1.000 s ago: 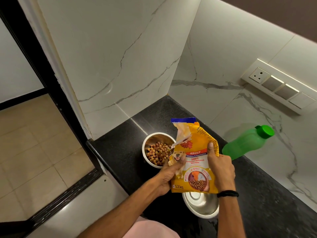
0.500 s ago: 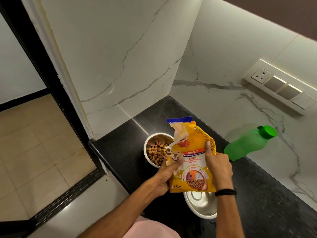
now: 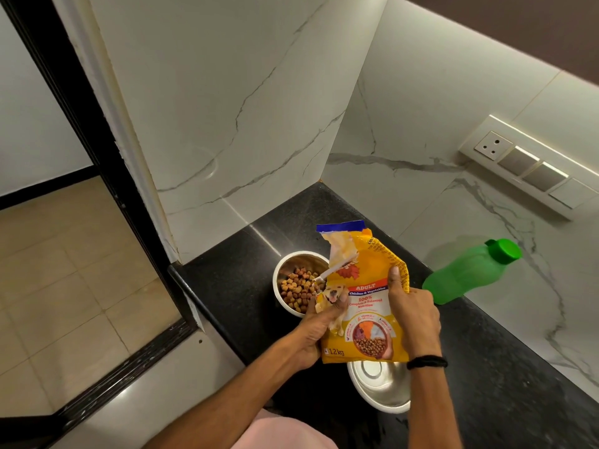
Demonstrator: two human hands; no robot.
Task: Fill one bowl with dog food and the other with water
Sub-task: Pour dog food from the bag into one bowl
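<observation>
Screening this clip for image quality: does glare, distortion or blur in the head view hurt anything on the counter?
Head view: wide-angle distortion leans the walls and switch panel; a glare streak crosses the black counter beyond the kibble bowl; the empty bowl shows bright reflections; the dog food bag print reads sharp; the green bottle throws a soft shadow on the wall.
</observation>
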